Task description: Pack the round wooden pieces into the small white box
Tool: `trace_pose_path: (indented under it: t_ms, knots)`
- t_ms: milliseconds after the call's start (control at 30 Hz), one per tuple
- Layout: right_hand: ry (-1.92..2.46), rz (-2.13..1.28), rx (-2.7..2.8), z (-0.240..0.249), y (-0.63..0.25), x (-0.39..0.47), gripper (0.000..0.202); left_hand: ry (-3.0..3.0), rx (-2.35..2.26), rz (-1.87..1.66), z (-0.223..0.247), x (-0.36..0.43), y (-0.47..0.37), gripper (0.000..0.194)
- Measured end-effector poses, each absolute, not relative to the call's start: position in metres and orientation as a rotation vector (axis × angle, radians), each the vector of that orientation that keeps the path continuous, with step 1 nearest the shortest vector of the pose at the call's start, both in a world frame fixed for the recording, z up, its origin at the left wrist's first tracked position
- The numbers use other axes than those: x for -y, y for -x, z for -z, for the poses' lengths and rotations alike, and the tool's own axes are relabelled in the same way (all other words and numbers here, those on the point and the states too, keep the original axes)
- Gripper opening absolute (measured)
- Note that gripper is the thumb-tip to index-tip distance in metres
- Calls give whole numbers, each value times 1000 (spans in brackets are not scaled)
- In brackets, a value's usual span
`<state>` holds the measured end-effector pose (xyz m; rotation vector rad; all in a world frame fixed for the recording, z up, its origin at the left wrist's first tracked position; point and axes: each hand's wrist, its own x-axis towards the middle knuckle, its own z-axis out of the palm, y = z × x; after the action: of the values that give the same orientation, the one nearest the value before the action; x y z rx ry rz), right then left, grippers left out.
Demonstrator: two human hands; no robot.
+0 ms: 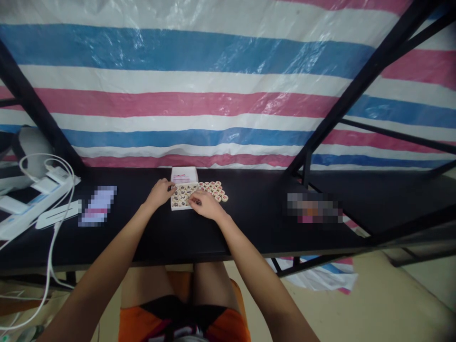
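A small white box (181, 207) stands open on the black table, its lid flap (184, 175) raised at the back. Round pale pieces with dark characters (182, 196) fill it in rows. My left hand (161, 194) is at the box's left edge, fingers bent together against its upper left corner. Over the right part of the box is my right hand (204, 204), its fingertips pinched down at the pieces; whether a piece is between them is too small to tell. Beside the box on the right lie several round pieces with red characters (215, 189), in rows.
On the black table (256, 223), a blurred flat item (99, 205) lies left and another blurred item (314, 208) right. A white power strip (39, 197) with cables is at the far left. Black metal bars and a striped sheet (192, 104) stand behind.
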<state>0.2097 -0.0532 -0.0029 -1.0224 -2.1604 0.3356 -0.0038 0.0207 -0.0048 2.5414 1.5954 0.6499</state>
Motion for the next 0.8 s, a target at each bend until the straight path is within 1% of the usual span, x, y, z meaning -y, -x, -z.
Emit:
trace_pose_path:
  t_ms: [167, 333, 567, 733, 800]
  knots:
    - [1018, -340, 2218, 5, -204, 55, 10, -2548, -1758, -517, 3, -15, -4, 39]
    - [1035, -330, 2238, 4, -202, 57, 10, -2531, -1899, -519, 1, -9, -15, 40]
    - [1048, -327, 2248, 5, -201, 57, 11, -2443, -1821, -705, 5, -14, -18, 27]
    - [1054, -305, 2145, 4, -206, 53, 13, -2367, -1781, -946, -7, -15, -2, 27]
    - [1090, -284, 2059, 2, -213, 51, 15, -2304, -1788, -892, -12, -17, 11, 24]
